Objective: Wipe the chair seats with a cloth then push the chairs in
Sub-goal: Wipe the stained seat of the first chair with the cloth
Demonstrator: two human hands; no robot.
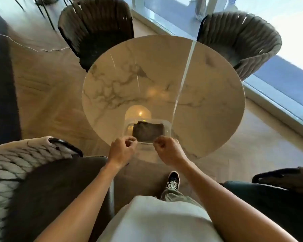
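The folded dark cloth point(148, 132) lies in a clear shallow tray point(166, 124) at the near edge of the round marble desk point(164, 75), directly ahead of the person and just beyond both hands. Its long axis runs left to right across the view, so its two near corners face the hands one apiece.

The left hand point(122, 151) hovers at the cloth's near-left corner with fingers curled inward to a narrow pinch; the right hand point(168, 151) sits at the near-right corner in the same loose curl. Neither hand visibly holds anything, though whether a fingertip touches the tray's rim cannot be told through the clear plastic. The two hands stand about equally close to the cloth, with the tray's front lip between them and the fabric.

A judgement on the next move: the cloth must be lifted up and over that lip, and either hand could take it from its own corner.

None of the seats looks wiped yet. The nearest chair point(42, 189) stands pulled out at the person's left, its dark seat exposed, so the left hand has the shorter path from the cloth to that seat.
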